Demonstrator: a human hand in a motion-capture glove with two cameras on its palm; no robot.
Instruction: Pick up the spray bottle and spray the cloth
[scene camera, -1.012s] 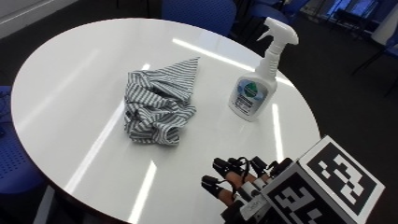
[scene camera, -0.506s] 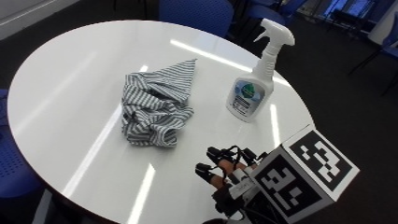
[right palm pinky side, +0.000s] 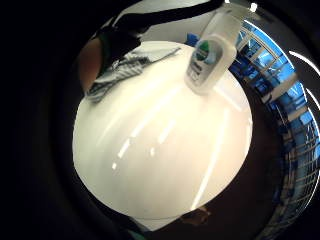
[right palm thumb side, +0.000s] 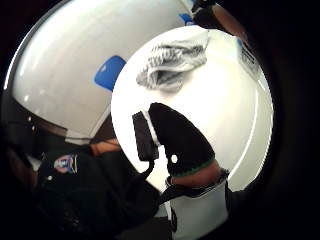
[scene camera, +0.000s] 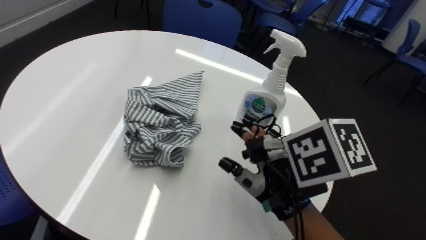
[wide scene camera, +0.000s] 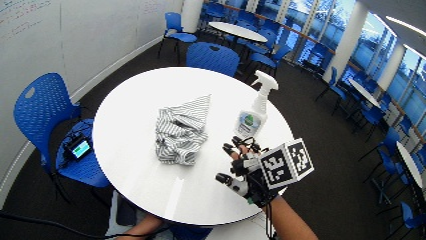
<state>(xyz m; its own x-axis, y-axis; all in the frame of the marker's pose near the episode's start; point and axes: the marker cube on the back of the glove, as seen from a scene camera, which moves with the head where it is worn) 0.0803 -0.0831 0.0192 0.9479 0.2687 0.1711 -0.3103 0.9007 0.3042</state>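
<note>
White round worktop (scene camera: 66, 90) carries both things I'm after: the spray bottle (scene camera: 269, 92) stands upright toward the far right edge, and the striped cloth (scene camera: 160, 122) lies crumpled to its left, well apart. My gloved right hand (scene camera: 263, 160) hovers over the near right side, just short of the bottle, fingers (scene camera: 243, 129) spread wide and holding nothing. Blue chairs (wide scene camera: 46, 117) ring the worktop.

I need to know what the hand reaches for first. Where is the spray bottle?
In the outside view the spray bottle stands upright near the table's edge, beside the striped cloth, just beyond the gloved right hand.
</note>
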